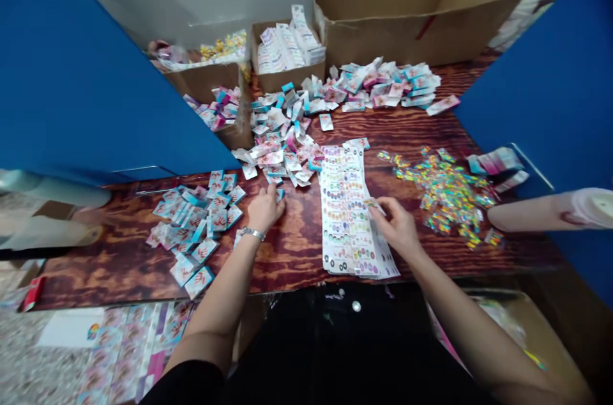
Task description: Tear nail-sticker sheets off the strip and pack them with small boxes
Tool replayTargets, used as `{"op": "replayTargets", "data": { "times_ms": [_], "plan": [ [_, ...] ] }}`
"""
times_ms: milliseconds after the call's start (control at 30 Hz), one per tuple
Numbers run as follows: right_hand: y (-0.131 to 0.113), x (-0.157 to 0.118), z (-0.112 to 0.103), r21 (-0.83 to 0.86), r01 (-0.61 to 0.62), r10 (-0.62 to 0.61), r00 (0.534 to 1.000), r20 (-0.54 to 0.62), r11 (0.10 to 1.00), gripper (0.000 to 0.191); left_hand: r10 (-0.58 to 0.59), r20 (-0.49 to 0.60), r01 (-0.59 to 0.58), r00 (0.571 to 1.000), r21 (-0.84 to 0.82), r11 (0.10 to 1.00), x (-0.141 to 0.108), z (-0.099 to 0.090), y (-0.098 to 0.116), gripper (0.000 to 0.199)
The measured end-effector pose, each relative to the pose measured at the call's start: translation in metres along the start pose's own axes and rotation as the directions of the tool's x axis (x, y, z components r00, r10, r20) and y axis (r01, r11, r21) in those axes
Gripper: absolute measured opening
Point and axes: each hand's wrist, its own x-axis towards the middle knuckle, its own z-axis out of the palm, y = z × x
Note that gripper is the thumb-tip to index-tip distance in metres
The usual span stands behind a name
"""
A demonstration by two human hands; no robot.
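Observation:
My left hand [265,208], wearing a metal bracelet, is at the near edge of a heap of small printed boxes [287,149]. Its thumb and fingers close around a small blue-and-white box [280,195]. Over the right side of long printed sticker sheets [342,213], my right hand [396,226] pinches a small whitish piece with a yellowish patch [373,204]; its kind is unclear. To the left lies a pile of flatter boxes with red hand prints [194,220]. Small, bright yellow-and-green wrapped pieces [450,191] are heaped to the right.
Behind the heaps stand a large cardboard box [378,41], a smaller box of folded printed strips [287,80] and a left box with yellow packets [198,82]. Blue panels [86,73] flank the wood-patterned table [119,264]. A pale cylinder [541,216] lies at right.

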Motion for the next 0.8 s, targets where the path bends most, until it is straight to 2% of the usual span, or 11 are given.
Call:
{"op": "replayTargets", "data": {
  "times_ms": [67, 100, 133, 167, 233, 267, 333, 433, 567, 700, 800],
  "plan": [
    [-0.018, -0.002, 0.003, 0.002, 0.053, -0.053, 0.998, 0.044, 0.999, 0.023, -0.006, 0.015, 0.011, 1.000, -0.353, 0.936, -0.003, -0.004, 0.001, 0.054],
    [-0.027, -0.004, 0.004, -0.001, 0.087, -0.087, 0.994, 0.060, 0.996, 0.020, -0.010, 0.049, 0.036, 0.999, -0.568, 0.822, -0.006, -0.006, 0.005, 0.056],
    [-0.035, -0.005, 0.005, -0.002, 0.128, -0.128, 0.989, 0.070, 0.992, 0.018, -0.011, 0.100, 0.083, 0.995, -0.759, 0.646, -0.011, -0.008, 0.010, 0.056],
    [-0.044, -0.006, 0.006, 0.002, 0.175, -0.175, 0.981, 0.079, 0.985, 0.015, -0.004, 0.161, 0.147, 0.987, -0.892, 0.429, -0.017, -0.010, 0.017, 0.055],
    [-0.060, -0.007, 0.008, 0.023, 0.276, -0.277, 0.956, 0.095, 0.961, 0.012, 0.042, 0.281, 0.280, 0.959, -0.959, 0.037, -0.030, -0.013, 0.033, 0.049],
    [-0.068, -0.006, 0.009, 0.040, 0.320, -0.322, 0.941, 0.105, 0.947, 0.012, 0.077, 0.334, 0.340, 0.939, -0.936, -0.094, -0.036, -0.013, 0.042, 0.047],
    [-0.080, -0.005, 0.010, 0.073, 0.378, -0.385, 0.914, 0.131, 0.923, 0.014, 0.127, 0.398, 0.418, 0.908, -0.874, -0.247, -0.046, -0.011, 0.055, 0.044],
    [-0.091, -0.004, 0.014, 0.086, 0.433, -0.442, 0.884, 0.154, 0.897, 0.019, 0.134, 0.420, 0.440, 0.897, -0.832, -0.338, -0.054, -0.007, 0.065, 0.039],
    [-0.091, -0.006, 0.018, -0.040, 0.537, -0.521, 0.833, 0.187, 0.843, 0.024, 0.140, 0.404, 0.427, 0.904, -0.828, -0.365, -0.058, -0.005, 0.069, 0.036],
    [-0.093, -0.007, 0.019, -0.203, 0.597, -0.548, 0.798, 0.252, 0.777, 0.024, 0.168, 0.371, 0.407, 0.913, -0.851, -0.332, -0.060, -0.008, 0.070, 0.041],
    [-0.096, -0.005, 0.015, -0.302, 0.632, -0.570, 0.775, 0.274, 0.714, 0.023, 0.213, 0.321, 0.368, 0.923, -0.898, -0.242, -0.061, -0.008, 0.066, 0.046]
  ]
}}
